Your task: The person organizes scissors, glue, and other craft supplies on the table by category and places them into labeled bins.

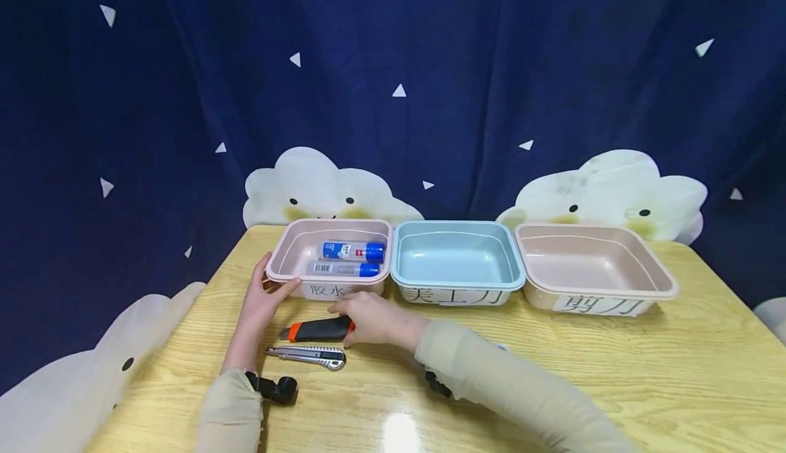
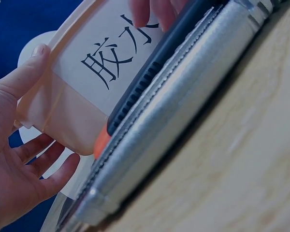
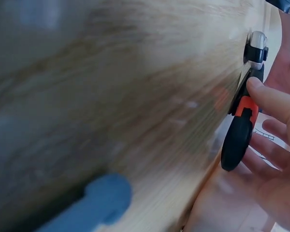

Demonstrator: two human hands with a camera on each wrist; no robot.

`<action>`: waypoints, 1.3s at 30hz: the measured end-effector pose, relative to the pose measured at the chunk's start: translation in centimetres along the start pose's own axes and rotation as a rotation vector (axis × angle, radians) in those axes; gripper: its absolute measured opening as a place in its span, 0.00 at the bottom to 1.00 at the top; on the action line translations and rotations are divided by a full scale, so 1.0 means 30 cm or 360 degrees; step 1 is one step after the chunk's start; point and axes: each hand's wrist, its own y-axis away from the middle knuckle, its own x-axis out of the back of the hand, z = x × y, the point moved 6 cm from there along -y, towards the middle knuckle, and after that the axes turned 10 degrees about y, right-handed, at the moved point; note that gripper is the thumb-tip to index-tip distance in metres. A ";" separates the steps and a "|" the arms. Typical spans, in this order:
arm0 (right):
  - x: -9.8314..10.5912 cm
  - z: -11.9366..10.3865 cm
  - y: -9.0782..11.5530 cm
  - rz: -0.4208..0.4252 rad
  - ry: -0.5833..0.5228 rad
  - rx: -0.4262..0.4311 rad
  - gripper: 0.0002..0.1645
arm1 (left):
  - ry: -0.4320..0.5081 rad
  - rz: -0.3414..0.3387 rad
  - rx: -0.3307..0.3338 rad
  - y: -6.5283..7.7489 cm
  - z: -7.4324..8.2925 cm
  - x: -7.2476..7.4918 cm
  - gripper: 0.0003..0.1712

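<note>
A pink bin (image 1: 344,290) stands at the left of the row, with two blue-capped glue sticks (image 1: 350,252) lying in it. My left hand (image 1: 263,296) holds its front left corner, thumb at the rim and fingers along the side wall (image 2: 63,123). In front of the bin, my right hand (image 1: 374,320) pinches the right end of a black and orange utility knife (image 1: 319,330), thumb on the near side and fingers on the far side. A silver utility knife (image 1: 310,355) lies just nearer on the table, large in the left wrist view.
A blue bin (image 1: 457,282) and another pinkish bin (image 1: 595,293) continue the row rightward, each with a label in front. A blurred blue object (image 3: 104,198) lies on the wooden table (image 1: 706,371), mostly hidden by the right sleeve in the head view. A dark blue curtain (image 1: 393,44) hangs behind.
</note>
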 end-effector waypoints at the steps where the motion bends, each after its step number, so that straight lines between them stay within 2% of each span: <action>1: -0.003 -0.002 -0.003 -0.0002 0.0007 0.0004 0.37 | 0.0003 -0.0003 -0.0001 0.001 -0.001 -0.001 0.51; 11: -0.021 -0.009 -0.026 0.0010 0.0071 0.0044 0.36 | 0.0001 0.0001 -0.0011 0.000 0.000 0.002 0.51; 21: -0.024 -0.018 -0.026 -0.0012 0.0000 0.0054 0.29 | 0.0009 -0.0002 -0.0001 0.007 0.007 -0.001 0.52; 29: -0.015 -0.011 -0.001 0.0040 0.0017 0.0086 0.28 | 0.0021 -0.0001 0.0010 0.003 -0.005 -0.001 0.52; 39: 0.021 0.016 0.068 0.0053 0.0003 0.0071 0.27 | 0.0007 -0.0003 -0.0017 -0.008 -0.002 0.001 0.52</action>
